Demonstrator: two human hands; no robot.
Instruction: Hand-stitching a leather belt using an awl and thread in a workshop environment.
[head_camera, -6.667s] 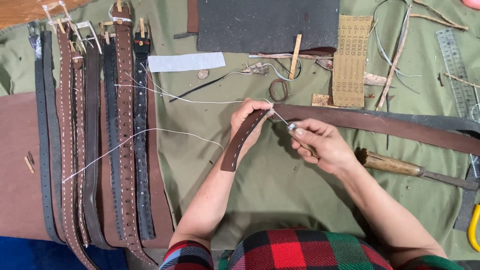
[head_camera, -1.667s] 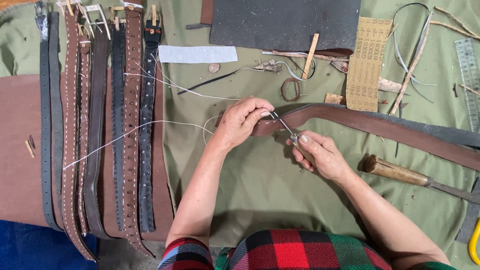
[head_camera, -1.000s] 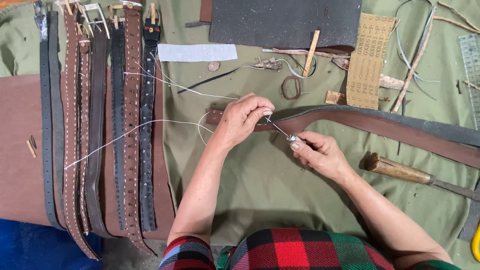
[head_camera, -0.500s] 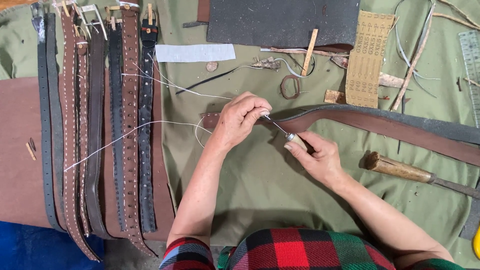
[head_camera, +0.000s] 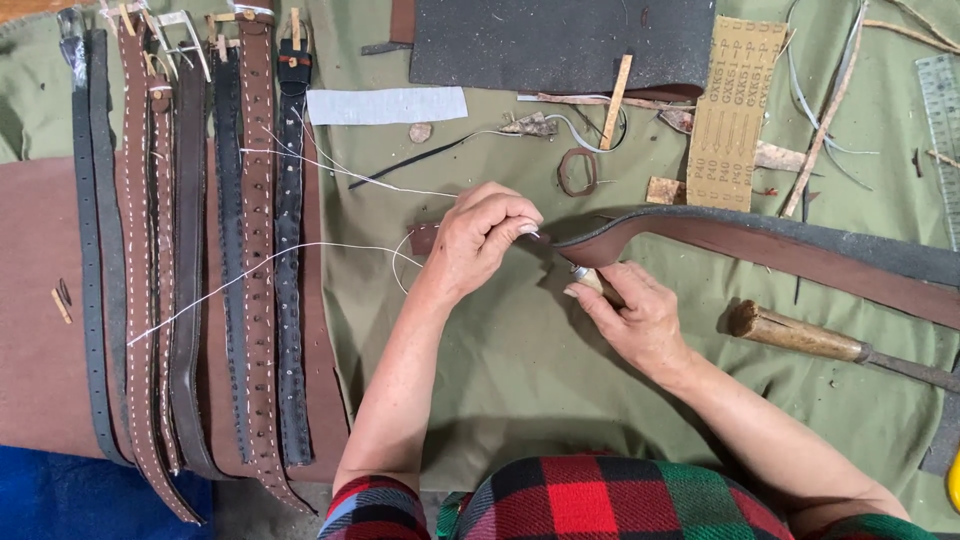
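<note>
Head view: the left hand (head_camera: 480, 240) pinches the brown leather strap (head_camera: 760, 245) at its end, mid-table. The right hand (head_camera: 635, 315) grips an awl (head_camera: 585, 280) against it. Finished belts (head_camera: 200, 260) lie left, a wooden-handled tool (head_camera: 800, 335) right, sandpaper (head_camera: 735, 115) far.

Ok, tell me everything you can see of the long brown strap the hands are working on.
The long brown strap looks like leather: reddish-brown face, darker thick edge. It lies flat on the green cloth, running from the right edge of the picture leftward and curving up near its end. The left hand pinches that end, hiding its tip; a short brown piece shows beyond the fingers. The right hand holds a wooden-handled tool against its lower edge. White thread trails off left.
</note>
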